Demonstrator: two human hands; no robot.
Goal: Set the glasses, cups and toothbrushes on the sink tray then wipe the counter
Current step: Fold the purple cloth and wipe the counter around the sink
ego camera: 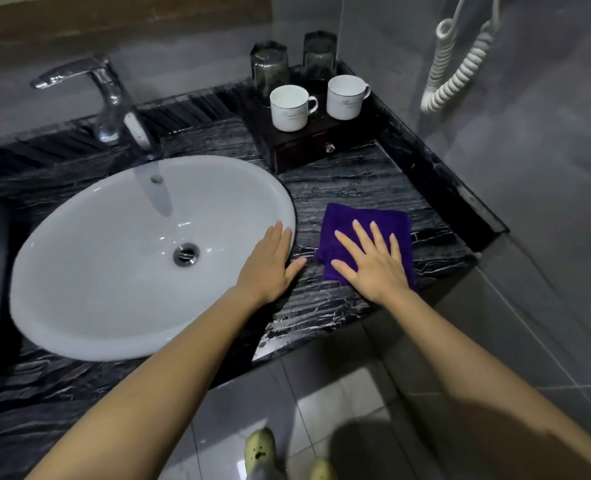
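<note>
Right of the basin (79,271), on the dark counter (339,188), I have my right hand (373,268) flat on the purple cloth (363,223), fingers spread and released, pressing down and gripping nothing. My left hand (270,265) lies palm-down across the basin's right rim, fingers straight and open, thumb on the stone; I read it as a brace.

Behind the basin to the right, the tray (308,147) carries 2 white cups (289,109) at its front and 2 dark glasses (270,67) upside down at its back. I can see no toothbrushes, on the tray or elsewhere, so I cannot tell whether that part is done.

I judge the setting-out to be mostly finished and the wiping to be the step in hand. The cloth sits near the counter's front edge, well apart from the tray. Next I would sweep it with steady flat pressure toward the tray and along the basin's rim, stopping short of the drawer knob (329,147) so nothing gets nudged. The stone left of the basin is left to do.
</note>
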